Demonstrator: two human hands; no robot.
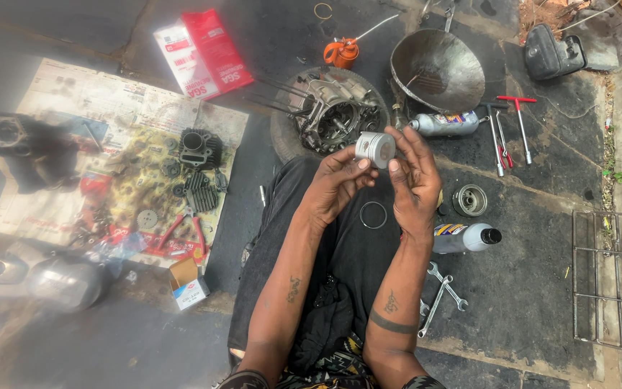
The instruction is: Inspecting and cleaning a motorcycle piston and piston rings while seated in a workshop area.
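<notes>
Both hands pinch a short silver metal piston (375, 148), a stubby cylinder with grooves around its side, held up in mid-air at the centre of the view. The left hand (336, 186) grips it from the lower left, thumb and fingertips pressed against the near rim. The right hand (415, 176) closes on it from the right, fingers curled over the top edge and thumb against the side.

Just below the hands, a thin metal ring (373, 215) lies on the black cloth (329, 252) spread over the person's lap. Directly behind the piston sits a greasy open engine case (334, 112) resting on a dark round tyre (282, 130).

To the right, near the right wrist, a grey plastic oil bottle with a black cap (466, 236) lies on its side, with a small round metal cup part (469, 199) just above it and a pair of steel spanners (440, 292) below. Farther right, bare dark ground runs out to a wire grid rack (613, 277) at the frame's edge.

To the left, a stained newspaper sheet (138, 108) carries a black finned cylinder block (199, 148), gears and red-handled pliers (181, 229). A small cardboard box (188, 282) stands at its near edge.
</notes>
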